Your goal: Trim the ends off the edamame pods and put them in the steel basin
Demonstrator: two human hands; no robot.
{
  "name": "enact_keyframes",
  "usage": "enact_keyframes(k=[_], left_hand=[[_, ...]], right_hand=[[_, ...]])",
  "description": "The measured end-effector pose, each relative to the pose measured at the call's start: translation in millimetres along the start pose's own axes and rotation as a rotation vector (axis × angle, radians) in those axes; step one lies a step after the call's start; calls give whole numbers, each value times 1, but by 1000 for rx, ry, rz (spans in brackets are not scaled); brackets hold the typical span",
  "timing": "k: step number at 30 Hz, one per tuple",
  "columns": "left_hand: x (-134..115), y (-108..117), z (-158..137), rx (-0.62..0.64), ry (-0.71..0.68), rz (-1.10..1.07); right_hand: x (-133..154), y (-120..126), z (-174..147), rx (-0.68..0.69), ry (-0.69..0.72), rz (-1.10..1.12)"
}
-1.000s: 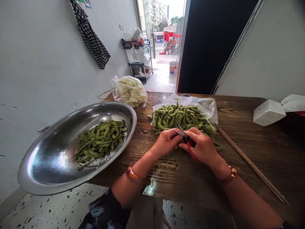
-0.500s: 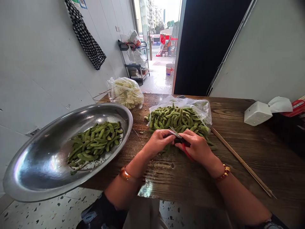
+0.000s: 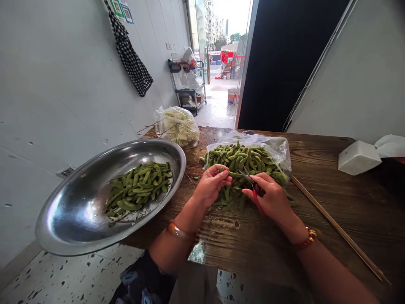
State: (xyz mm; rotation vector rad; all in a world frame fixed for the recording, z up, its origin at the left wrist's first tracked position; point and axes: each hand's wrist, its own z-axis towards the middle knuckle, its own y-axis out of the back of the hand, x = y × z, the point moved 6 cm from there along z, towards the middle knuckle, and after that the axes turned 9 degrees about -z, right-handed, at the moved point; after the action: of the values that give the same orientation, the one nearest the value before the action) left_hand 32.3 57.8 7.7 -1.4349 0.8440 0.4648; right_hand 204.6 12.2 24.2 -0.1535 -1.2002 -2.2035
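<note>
pulling apart, the left hand and the right hand are showing more room between them than half a second ago, and a green pod is now showing plainly in that gap. the head view is shifting a bit too, so things are sitting more to the right.

in the head view, the left hand is pinching the pod with its thumb and fingers. the right hand is curling around the red handle of the scissors, and their blades are standing a little open by the pod's free end. i cannot tell if they are touching it. behind the hands, a heap of pods is spilling from a see-through bag onto the wooden table. more pods are lying in the big shiny bowl on the left. thin sticks are lying on the right, and a white box is sitting past them.

two signs, one green and one blue, are hanging near a checked cloth. they are showing square codes, but any words are too small to read. far outside, a red banner is showing white writing, also too tiny.
</note>
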Motion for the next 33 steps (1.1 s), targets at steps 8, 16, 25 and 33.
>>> enact_keyframes(k=[8,16,25,33], left_hand=[[5,-6,-4,21,58,-134],[20,-14,-9,93,132,11],[15,-13,-9,101,94,101],[-7,-7,-3,23,-90,112]], right_hand=[[0,-1,-1,0,11,-8],[6,1,1,-3,33,62],[5,1,0,13,64,56],[0,8,5,-23,-24,70]])
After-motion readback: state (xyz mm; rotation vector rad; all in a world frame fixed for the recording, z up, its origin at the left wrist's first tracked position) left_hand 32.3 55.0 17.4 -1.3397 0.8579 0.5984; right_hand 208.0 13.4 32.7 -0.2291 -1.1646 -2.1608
